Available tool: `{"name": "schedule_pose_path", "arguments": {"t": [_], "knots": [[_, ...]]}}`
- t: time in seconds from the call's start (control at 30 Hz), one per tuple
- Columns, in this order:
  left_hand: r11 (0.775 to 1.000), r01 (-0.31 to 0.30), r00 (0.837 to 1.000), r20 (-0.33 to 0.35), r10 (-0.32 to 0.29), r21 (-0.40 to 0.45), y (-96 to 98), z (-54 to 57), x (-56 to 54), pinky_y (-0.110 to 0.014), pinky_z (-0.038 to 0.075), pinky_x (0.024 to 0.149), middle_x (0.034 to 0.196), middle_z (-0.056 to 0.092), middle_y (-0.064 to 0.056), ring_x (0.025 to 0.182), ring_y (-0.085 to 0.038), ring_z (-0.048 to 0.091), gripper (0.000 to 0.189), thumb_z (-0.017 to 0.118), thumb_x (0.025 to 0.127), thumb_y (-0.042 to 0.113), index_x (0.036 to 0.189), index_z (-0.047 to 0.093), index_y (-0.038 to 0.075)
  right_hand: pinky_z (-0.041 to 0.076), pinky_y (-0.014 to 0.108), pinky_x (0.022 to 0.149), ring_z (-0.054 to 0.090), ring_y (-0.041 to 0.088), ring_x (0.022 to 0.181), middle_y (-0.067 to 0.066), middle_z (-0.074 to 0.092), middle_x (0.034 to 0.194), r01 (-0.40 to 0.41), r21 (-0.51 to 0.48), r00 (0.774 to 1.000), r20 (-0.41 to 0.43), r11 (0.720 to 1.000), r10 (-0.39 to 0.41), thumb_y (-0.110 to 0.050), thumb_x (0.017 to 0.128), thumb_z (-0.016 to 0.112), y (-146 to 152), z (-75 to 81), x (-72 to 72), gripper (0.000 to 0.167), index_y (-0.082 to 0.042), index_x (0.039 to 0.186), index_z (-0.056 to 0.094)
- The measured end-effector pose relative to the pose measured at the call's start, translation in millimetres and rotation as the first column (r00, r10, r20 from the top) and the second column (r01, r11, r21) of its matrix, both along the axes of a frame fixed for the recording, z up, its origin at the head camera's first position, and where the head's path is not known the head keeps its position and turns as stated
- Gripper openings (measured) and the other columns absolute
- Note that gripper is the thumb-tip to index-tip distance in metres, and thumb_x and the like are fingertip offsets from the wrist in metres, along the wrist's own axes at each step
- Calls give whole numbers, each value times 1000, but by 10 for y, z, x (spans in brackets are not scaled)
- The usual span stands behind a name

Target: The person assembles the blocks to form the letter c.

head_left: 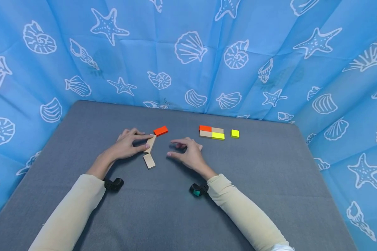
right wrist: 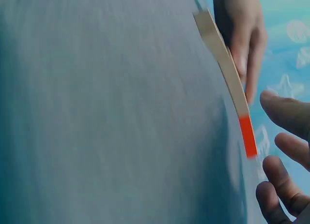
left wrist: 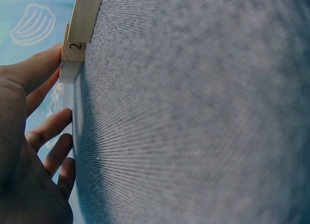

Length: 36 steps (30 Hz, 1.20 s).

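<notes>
My left hand (head_left: 127, 143) is at a long plain wooden block (head_left: 150, 143), its thumb and index fingertips along the block's left side and top. A shorter wooden block (head_left: 149, 161) touches the near end at an angle. At the far end lies an orange block (head_left: 161, 130). In the left wrist view a wooden block face (left wrist: 75, 51) bears a printed 2, with the thumb tip against its edge. My right hand (head_left: 190, 153) hovers to the right of these blocks, thumb and fingers apart, with nothing between them.
Farther right, an orange block (head_left: 205, 128), a yellow block (head_left: 218, 136) and two wooden ones lie packed together in a rectangle. A separate yellow block (head_left: 235, 134) sits beside them. The grey cloth-covered table (head_left: 163, 209) ends at a blue seashell-print curtain (head_left: 163, 52).
</notes>
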<state>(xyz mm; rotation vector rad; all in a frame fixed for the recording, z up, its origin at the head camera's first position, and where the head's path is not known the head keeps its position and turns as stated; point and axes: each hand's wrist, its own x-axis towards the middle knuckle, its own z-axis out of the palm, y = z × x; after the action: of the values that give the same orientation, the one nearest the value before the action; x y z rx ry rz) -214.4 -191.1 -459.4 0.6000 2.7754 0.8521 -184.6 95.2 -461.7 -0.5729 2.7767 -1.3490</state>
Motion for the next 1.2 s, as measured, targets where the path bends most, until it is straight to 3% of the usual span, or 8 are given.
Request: {"name": "schedule_pose_path", "arguments": {"t": [0.33,0.57,0.73,1.2], "knots": [[999,16,1000,-15,-16,30,-11,-25,1,-50,32,85,137,52,-16,109,-34,40,53,69,96,46,144,60,25,24,57,94,60,27,102,11,66,106,164,51,986,-38,985,-162,-22,87,83,558,33,-245,44,-9,127,72],[999,16,1000,-13,-16,39,-18,-23,-2,-51,32,86,138,52,-16,111,-35,40,53,69,96,46,145,60,25,22,59,92,49,33,102,17,57,106,296,171,955,-74,940,-287,-24,89,81,792,34,-352,43,-6,127,72],[999,14,1000,-4,-14,37,-16,-14,-7,-52,32,87,138,52,-16,112,-35,39,53,69,96,45,145,60,26,21,56,90,44,35,104,18,55,109,308,249,951,-66,918,-301,-22,91,79,818,38,-359,40,-3,126,72],[1000,4,1000,13,-4,19,-9,-13,-12,-52,32,88,137,52,-14,112,-34,39,52,68,96,47,145,60,28,22,62,95,44,37,121,18,61,119,264,274,961,-156,925,-228,-15,90,80,727,41,-313,27,-5,114,78]]}}
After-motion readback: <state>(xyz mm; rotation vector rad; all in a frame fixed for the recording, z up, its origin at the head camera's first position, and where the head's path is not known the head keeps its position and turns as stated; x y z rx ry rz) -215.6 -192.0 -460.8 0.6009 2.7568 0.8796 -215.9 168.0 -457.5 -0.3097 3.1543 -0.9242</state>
